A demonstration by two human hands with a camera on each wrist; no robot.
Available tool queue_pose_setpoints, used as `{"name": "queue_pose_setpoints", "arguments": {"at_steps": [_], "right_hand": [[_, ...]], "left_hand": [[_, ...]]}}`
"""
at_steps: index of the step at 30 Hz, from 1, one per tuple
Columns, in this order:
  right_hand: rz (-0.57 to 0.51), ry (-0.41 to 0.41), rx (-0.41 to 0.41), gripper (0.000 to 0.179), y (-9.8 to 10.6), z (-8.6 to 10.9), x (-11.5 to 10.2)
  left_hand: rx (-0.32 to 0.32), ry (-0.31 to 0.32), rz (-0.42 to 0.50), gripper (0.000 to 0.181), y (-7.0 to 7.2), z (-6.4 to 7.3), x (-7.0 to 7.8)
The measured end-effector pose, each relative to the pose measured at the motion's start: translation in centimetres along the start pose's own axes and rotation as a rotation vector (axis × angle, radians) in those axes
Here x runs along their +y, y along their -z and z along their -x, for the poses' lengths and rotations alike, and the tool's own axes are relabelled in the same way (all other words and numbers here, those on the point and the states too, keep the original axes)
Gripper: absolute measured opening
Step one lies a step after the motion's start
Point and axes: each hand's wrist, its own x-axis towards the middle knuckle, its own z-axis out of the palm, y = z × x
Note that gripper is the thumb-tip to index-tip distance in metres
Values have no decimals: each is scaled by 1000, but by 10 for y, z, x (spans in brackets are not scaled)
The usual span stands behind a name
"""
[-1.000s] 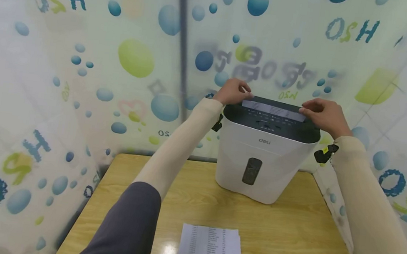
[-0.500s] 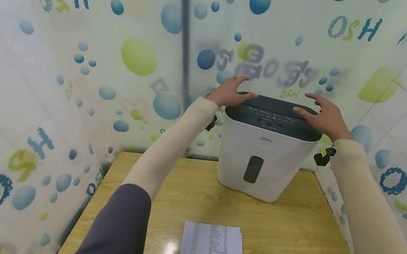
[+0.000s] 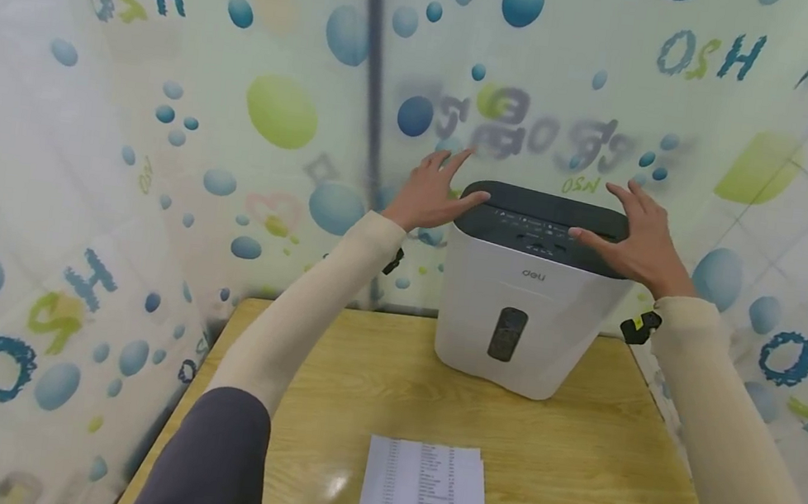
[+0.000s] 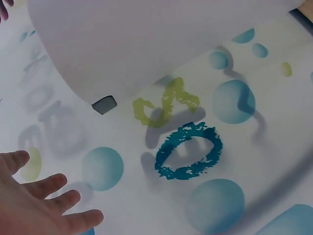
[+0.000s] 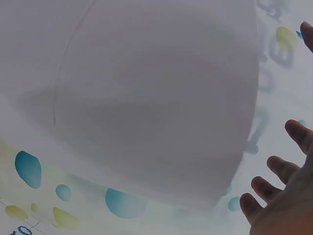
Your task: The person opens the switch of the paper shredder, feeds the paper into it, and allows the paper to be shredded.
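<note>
A white paper shredder (image 3: 480, 310) with a dark top panel (image 3: 542, 226) stands toward the back right of the table. My left hand (image 3: 431, 193) is spread at the top left of the shredder, its thumb overlapping the dark rim in the head view. On the other side, my right hand (image 3: 638, 237) is spread too, with its thumb over the right part of the top. Neither hand holds anything. In the left wrist view the fingers (image 4: 54, 186) are straight, apart from the shredder's white side (image 4: 146, 39). Spread fingers (image 5: 283, 169) also show beside the shredder wall (image 5: 156, 98) in the right wrist view.
A stack of printed paper sheets (image 3: 424, 495) lies at the front middle of the wooden table (image 3: 329, 385). A curtain (image 3: 285, 47) with bubble and letter prints hangs behind and along both sides. Small black devices (image 3: 640, 327) are worn at the wrists.
The printed sheet at the shredder's slot has gone from sight. Both hands let go of it and spread their fingers; the left hand moved off to the left.
</note>
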Motion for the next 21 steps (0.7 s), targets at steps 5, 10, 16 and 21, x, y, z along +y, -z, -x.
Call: {"name": "queue_pose_setpoints", "arguments": {"at_steps": [5,10,16,21], "right_hand": [[44,35,37,102,-7,10,-3],[83,84,80,103,-16,20,-10],[115,153,144,104,-30,32,-16],[108,212,195,104,-43,43,-20]], "left_hand": [[56,-19,15,91,-3,20,-10],[85,-31,10,96,-5,39,-18],[155,-54,-7,101,-10,61,-28],[196,-58,-5,102,-17,81,-38]]}}
